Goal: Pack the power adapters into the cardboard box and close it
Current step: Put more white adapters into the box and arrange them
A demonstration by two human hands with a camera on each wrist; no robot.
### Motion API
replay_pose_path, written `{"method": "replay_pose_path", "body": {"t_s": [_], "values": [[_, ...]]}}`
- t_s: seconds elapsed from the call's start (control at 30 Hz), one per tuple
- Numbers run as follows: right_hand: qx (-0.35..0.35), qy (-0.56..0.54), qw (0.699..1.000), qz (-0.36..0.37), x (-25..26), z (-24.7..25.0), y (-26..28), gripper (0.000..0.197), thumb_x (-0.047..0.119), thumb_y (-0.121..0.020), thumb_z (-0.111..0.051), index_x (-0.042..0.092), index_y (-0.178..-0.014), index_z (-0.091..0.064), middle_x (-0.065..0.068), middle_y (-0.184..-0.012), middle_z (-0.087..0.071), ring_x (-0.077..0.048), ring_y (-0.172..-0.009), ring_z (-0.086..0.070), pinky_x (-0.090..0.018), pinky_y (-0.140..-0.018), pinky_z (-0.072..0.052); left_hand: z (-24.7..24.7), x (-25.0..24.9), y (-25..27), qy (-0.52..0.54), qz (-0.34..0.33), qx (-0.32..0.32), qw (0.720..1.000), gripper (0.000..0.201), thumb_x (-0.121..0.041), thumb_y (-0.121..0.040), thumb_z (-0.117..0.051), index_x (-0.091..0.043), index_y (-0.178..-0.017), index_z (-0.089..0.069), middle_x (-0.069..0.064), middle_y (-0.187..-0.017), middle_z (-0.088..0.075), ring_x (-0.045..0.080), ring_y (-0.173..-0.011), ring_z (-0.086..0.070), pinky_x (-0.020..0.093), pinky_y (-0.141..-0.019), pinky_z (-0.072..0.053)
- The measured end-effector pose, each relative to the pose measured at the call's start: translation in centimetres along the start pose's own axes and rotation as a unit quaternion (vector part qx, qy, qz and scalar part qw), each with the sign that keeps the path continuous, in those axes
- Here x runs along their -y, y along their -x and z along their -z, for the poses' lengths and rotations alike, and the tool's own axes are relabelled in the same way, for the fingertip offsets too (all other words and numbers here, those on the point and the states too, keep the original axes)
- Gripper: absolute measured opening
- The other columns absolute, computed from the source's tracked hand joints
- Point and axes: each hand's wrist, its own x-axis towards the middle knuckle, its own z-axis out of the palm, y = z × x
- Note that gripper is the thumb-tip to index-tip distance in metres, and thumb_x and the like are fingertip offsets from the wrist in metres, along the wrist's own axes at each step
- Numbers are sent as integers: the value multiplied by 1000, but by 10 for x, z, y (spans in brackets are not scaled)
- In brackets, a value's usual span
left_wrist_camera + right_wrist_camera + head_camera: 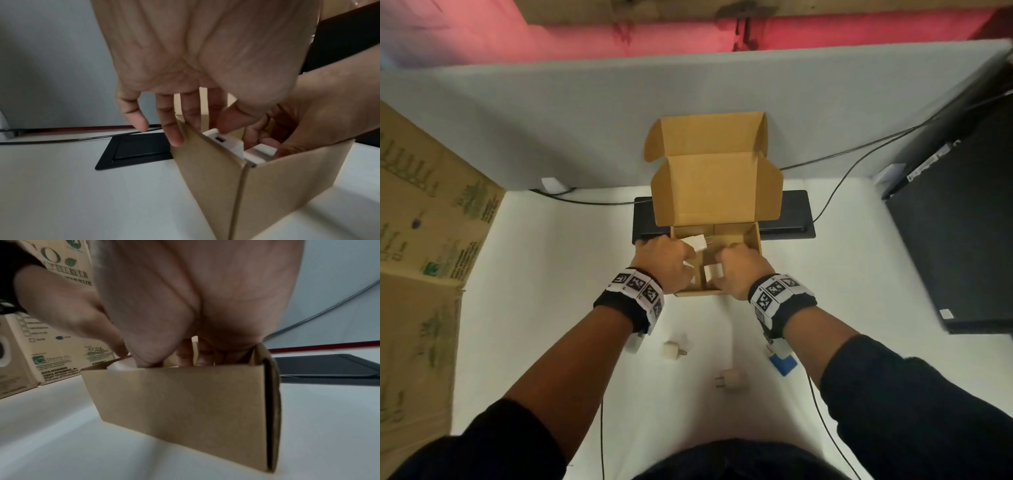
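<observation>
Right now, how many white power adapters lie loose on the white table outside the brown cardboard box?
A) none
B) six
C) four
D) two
D: the head view shows one white power adapter near the left wrist and a second white power adapter nearer the person, both on the white table outside the open brown cardboard box.

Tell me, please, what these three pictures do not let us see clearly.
- Head view: the hands hide most of the inside of the open brown cardboard box, so its adapter count is unclear.
- Right wrist view: the box wall and palm hide what the right hand holds.
- Left wrist view: the white power adapter is partly hidden behind the box wall.
</observation>
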Motion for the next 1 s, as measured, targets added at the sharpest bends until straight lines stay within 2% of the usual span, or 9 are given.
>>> {"method": "replay_pose_path", "body": {"t_s": [0.13, 0.2, 0.33, 0.5, 0.67, 0.73, 0.8, 0.9, 1.0], "values": [[0, 17, 1000, 2, 1, -1, -1, 16, 25, -90, -67, 14, -101, -70, -10, -106, -69, -32, -92, -68, -43, -83, -59, -3, -2, 1, 14, -4, 36, 999, 47, -58, -77, -63, -36, -118, -67, -2, -115, -69, 27, -108, -64, 51, -96, -50], [8, 21, 1000, 3, 2, 0, -1, 12, 17, -90, -67, 13, -101, -69, -10, -105, -68, -32, -93, -68, -44, -85, -59, -3, -3, -2, 29, 6, 54, 998, 45, -50, -78, -70, -32, -119, -67, 1, -121, -66, 28, -110, -63, 51, -97, -50], [14, 26, 1000, 3, -4, 3, -2, 21, 11, -89, -67, 11, -109, -69, -12, -112, -65, -34, -100, -67, -45, -89, -58, -2, -2, -8, 54, 17, -4, 998, 37, -48, -81, -71, -33, -113, -63, -2, -113, -65, 27, -116, -57, 52, -103, -36], [21, 22, 1000, 5, -11, 7, -2, 23, 15, -84, -74, 10, -105, -69, -11, -110, -62, -31, -93, -64, -39, -82, -58, -16, 1, -8, 52, -5, -48, 997, 36, -61, -80, -68, -32, -96, -55, -3, -94, -59, 25, -106, -50, 47, -93, -32], [22, 27, 999, 16, -9, 5, -2, 19, 10, -85, -72, 7, -103, -69, -12, -104, -61, -31, -88, -64, -38, -79, -58, -30, -2, -4, 27, -11, -71, 997, 27, -45, -85, -72, -28, -106, -68, -7, -114, -65, 25, -114, -47, 44, -92, -33], [29, 31, 999, 14, -7, 5, -2, 9, 8, -84, -71, 12, -81, -63, -7, -89, -57, -31, -83, -64, -34, -70, -54, -30, -2, -5, 24, -7, -71, 997, 31, -42, -85, -72, -27, -112, -68, -3, -121, -60, 27, -116, -47, 46, -97, -36], [36, 24, 999, 9, -8, 5, -5, 23, 10, -81, -73, 15, -67, -55, -4, -78, -53, -27, -73, -62, -31, -61, -49, -28, -3, -6, 19, -16, -65, 998, 36, -38, -87, -71, -25, -120, -66, 1, -125, -58, 29, -117, -51, 48, -100, -42], [48, 13, 999, 8, -7, 7, -10, 17, 16, -75, -78, 12, -69, -63, -7, -80, -61, -25, -71, -64, -28, -56, -50, -24, -4, -9, 27, -21, -71, 997, 33, -25, -93, -64, -17, -125, -64, 8, -128, -58, 32, -110, -59, 45, -91, -52], [67, 12, 998, 15, -8, 10, -15, 8, 8, -72, -76, 8, -73, -68, -9, -81, -64, -27, -75, -66, -26, -54, -46, -23, -2, -10, 56, -9, -47, 997, 36, -23, -89, -65, -14, -124, -63, 9, -129, -54, 34, -106, -62, 44, -84, -56]]}}
